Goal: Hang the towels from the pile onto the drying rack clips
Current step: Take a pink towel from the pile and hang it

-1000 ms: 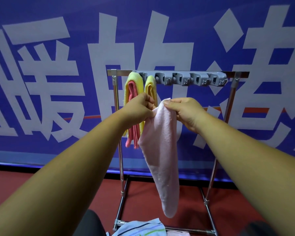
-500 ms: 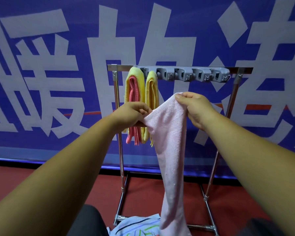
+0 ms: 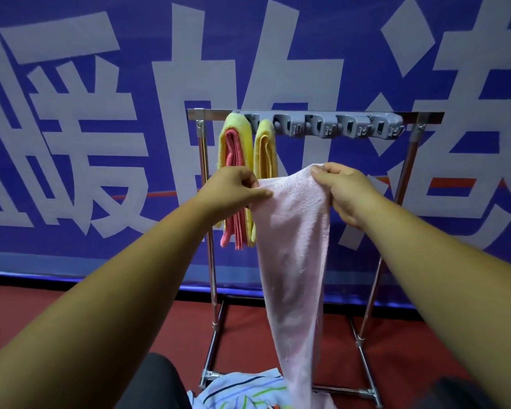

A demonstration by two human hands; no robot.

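Holding at centre: left hand [image 3: 233,187] pinches the left top corner of the pink towel [image 3: 295,246], fingers [image 3: 258,196] clamped on the cloth edge. Behind that hand, on the rack [image 3: 208,261], a yellow towel [image 3: 236,128] hangs at the left end of the clip strip, folded round a red towel [image 3: 233,160]; the hand partly hides both. Just right of it, a second yellow towel [image 3: 266,149] hangs from the next clip, its lower part behind the pink towel.

Pink towel: stretched between both hands, below the top bar, in front of the rack, apart from every clip. Top edge dips toward the left; the body hangs straight down and runs past the pile [image 3: 242,389] at the rack's base, out of frame at the bottom. Pile top layer: striped light-blue cloth, on the red floor [image 3: 101,305].

Right hand [image 3: 347,197] grips the right top corner, fingers [image 3: 319,172] curled over the edge and clamped on it. Above and to the right: grey clips [image 3: 337,128], four in a row along the top bar, right of the hung towels. Blue banner [image 3: 71,143] with white characters behind everything.
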